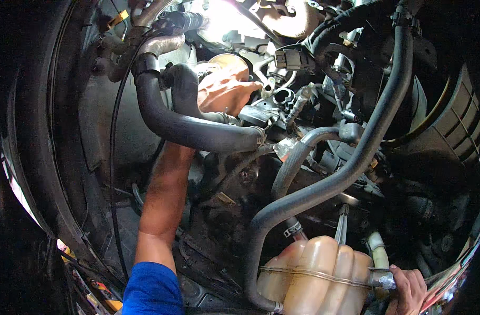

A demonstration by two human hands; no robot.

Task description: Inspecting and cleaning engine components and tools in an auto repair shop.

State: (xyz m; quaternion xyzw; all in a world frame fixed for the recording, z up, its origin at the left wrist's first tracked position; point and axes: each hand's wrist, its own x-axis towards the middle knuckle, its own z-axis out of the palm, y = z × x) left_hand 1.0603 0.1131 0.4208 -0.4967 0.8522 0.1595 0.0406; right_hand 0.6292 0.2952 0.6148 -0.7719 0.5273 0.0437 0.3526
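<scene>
My left forearm, in a blue sleeve, reaches up into an engine bay and passes behind a thick black bent hose (198, 134). Beyond that hose is my left hand (224, 93), brightly lit, with one digit pointing right toward metal engine parts (271, 89). A round tan-rimmed part (229, 63) lies just past its knuckles; most of its fingers are hidden. At the lower right, my right hand (408, 286) has bent fingers beside a silvery piece (386, 282) at the side of a yellowed plastic coolant tank (321, 270). What those fingers grip is not clear.
A long black hose (329, 184) curves from the upper right down to the tank. Another ribbed hose (292, 163) bends beside it. A thin black cable (114, 157) runs down the left. A slatted black plastic panel (460, 118) stands at the right. Strong light glares at the top.
</scene>
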